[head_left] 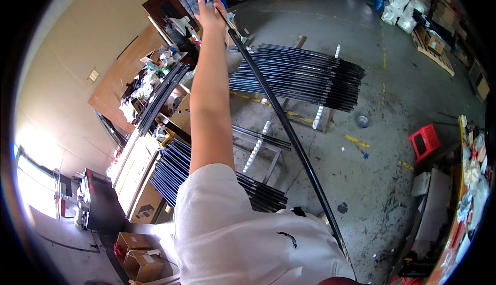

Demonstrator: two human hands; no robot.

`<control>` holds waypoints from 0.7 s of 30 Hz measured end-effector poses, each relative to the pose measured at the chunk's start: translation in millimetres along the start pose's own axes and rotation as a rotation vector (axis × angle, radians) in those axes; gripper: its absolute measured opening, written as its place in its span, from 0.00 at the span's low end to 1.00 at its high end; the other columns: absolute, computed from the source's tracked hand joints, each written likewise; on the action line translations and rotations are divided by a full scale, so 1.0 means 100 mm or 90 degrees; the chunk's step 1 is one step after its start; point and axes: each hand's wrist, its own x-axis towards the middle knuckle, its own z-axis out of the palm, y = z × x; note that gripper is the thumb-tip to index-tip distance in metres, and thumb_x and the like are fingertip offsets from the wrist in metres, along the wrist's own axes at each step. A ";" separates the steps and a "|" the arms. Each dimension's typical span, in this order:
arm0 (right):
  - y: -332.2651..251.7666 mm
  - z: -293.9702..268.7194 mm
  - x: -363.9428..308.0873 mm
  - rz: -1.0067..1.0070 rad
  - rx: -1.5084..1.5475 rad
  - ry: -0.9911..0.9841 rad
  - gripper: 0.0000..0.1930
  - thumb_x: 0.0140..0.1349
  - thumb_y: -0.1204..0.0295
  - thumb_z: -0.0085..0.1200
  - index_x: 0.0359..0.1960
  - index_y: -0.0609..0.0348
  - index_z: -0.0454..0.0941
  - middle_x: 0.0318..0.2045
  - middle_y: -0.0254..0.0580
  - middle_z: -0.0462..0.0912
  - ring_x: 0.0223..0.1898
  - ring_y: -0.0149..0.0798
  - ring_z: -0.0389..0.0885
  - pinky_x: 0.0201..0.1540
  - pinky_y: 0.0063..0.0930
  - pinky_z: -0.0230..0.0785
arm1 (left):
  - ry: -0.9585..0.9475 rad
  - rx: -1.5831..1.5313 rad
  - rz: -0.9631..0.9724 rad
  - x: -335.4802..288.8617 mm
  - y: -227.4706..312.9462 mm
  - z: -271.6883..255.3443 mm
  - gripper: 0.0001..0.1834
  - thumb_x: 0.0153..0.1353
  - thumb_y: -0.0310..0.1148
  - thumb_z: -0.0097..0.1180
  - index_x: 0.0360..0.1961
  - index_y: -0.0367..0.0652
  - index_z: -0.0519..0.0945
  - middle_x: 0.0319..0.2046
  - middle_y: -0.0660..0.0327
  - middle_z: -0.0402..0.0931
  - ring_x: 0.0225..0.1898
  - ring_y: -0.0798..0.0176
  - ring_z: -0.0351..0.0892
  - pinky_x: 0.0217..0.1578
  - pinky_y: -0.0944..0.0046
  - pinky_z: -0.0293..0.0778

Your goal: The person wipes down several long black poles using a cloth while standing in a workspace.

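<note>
My left arm stretches far out toward the top of the view, its short white sleeve low in the picture. At its end my left hand [207, 16] has its fingers bent around the thin end of a long black pole [281, 112]. Something small and greyish shows between the fingertips, too small to name. From the hand the pole slants down to the right, thicker along its middle, and passes beside my white shirt to the lower edge. My right hand is out of view.
Rows of black poles [299, 73] lie on a rack with white notched bars [317, 117]. More poles [173, 171] lie nearer at left. A cluttered bench [155, 86] stands along the left wall. A red plastic stool [424, 141] and a loaded table [454, 223] are at right.
</note>
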 end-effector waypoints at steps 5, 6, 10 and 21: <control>-0.28 0.17 0.08 -0.024 -0.123 -0.038 0.06 0.51 0.72 0.55 0.21 0.57 0.71 0.19 0.41 0.74 0.21 0.42 0.70 0.25 0.37 0.64 | 0.040 0.185 0.228 0.04 0.00 0.14 0.14 0.60 0.25 0.50 0.48 0.34 0.72 0.40 0.53 0.73 0.33 0.57 0.77 0.36 0.59 0.80; -0.39 0.23 0.14 -0.041 -0.128 -0.049 0.06 0.51 0.72 0.55 0.21 0.57 0.71 0.19 0.41 0.74 0.20 0.42 0.70 0.25 0.37 0.64 | 0.120 0.305 0.279 -0.06 0.05 0.25 0.16 0.60 0.24 0.51 0.50 0.33 0.72 0.40 0.54 0.75 0.36 0.59 0.76 0.38 0.62 0.77; -0.75 0.51 0.35 -0.105 -0.129 -0.100 0.09 0.51 0.70 0.56 0.19 0.57 0.71 0.17 0.42 0.73 0.18 0.42 0.70 0.23 0.37 0.63 | 0.120 0.696 0.480 -0.10 0.41 0.28 0.12 0.60 0.28 0.51 0.42 0.35 0.79 0.38 0.55 0.79 0.39 0.64 0.78 0.37 0.69 0.73; -1.27 0.84 0.83 -0.241 -0.157 -0.253 0.16 0.51 0.64 0.59 0.13 0.59 0.70 0.11 0.42 0.70 0.12 0.43 0.68 0.18 0.37 0.59 | 0.095 1.365 -0.117 -2.92 0.48 -1.62 0.25 0.56 0.54 0.48 0.19 0.43 0.83 0.15 0.53 0.76 0.22 0.50 0.77 0.32 0.56 0.73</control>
